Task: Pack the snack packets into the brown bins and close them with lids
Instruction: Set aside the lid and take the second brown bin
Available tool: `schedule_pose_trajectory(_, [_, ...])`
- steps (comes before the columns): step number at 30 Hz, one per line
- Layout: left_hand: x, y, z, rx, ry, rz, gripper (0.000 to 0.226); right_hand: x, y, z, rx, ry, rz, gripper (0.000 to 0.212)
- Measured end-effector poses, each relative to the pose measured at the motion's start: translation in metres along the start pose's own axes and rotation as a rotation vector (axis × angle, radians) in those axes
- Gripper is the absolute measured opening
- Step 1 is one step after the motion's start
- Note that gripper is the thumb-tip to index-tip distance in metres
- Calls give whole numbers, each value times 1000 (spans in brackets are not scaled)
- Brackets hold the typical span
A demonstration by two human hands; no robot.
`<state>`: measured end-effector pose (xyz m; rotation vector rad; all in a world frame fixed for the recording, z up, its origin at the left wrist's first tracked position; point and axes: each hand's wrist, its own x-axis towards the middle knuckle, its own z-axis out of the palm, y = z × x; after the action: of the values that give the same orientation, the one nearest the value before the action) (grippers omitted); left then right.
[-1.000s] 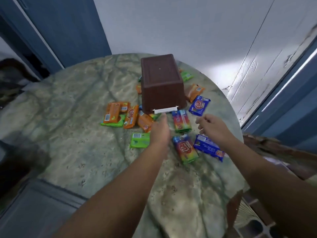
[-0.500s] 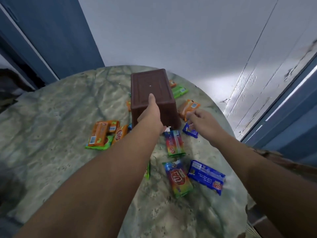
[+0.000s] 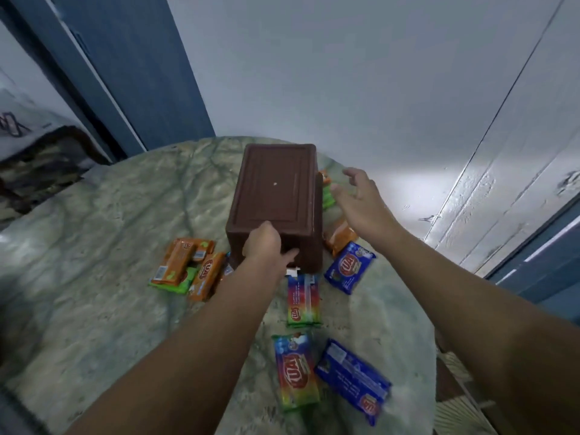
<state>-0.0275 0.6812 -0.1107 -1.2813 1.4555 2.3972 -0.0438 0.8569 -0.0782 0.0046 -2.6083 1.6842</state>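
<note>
Left hand (image 3: 266,243) was clamped over the near top edge of the brown bin (image 3: 276,199), fingers curled down its near face; grip judged to be for steadying or tipping the bin. Right hand (image 3: 361,202) was spread wide and empty, held just beside the bin's right wall, not clearly touching it; likely positioned to catch the far side for a two-handed lift.

The bin stood upside down near the middle of the round marbled table (image 3: 110,246), flat ribbed base facing up, so no packet could go in until it was turned over. A white label (image 3: 293,272) showed at its lower near edge.

Packets lay loose around it: an orange and green cluster (image 3: 185,268) to the left, a blue packet (image 3: 350,267) just right of the near corner, a rainbow packet (image 3: 303,299) in front, another rainbow packet (image 3: 296,372) and a second blue packet (image 3: 354,381) nearer the table edge. More orange and green wrappers were partly hidden behind the bin's right side. No lid was visible. Packing judged not yet begun.
</note>
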Motion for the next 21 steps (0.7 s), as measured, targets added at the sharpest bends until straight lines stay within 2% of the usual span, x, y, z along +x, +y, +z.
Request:
schedule_pose_trajectory(3, [-3, -16, -15, -32, -43, 51, 53, 6, -16, -8, -47, 0, -35, 67])
schedule_pose_trajectory(7, [-34, -24, -36, 91, -186, 156, 67, 5, -33, -11, -54, 7, -100, 74])
schedule_pose_trajectory(12, [-74, -30, -63, 242, -326, 310, 75, -11, -44, -14, -230, 88, -37, 65])
schedule_pose_trajectory(15, [-82, -35, -82, 330, -358, 381, 79, -32, -46, -15, -195, 124, 38, 64])
schedule_pose_trajectory(18, [-85, -37, -112, 461, -369, 472, 92, -59, -50, -13, -164, 185, 102, 65])
schedule_pose_trajectory(21, [-92, -35, -146, 483, -364, 574, 86, -91, -57, -4, -68, 226, 122, 61])
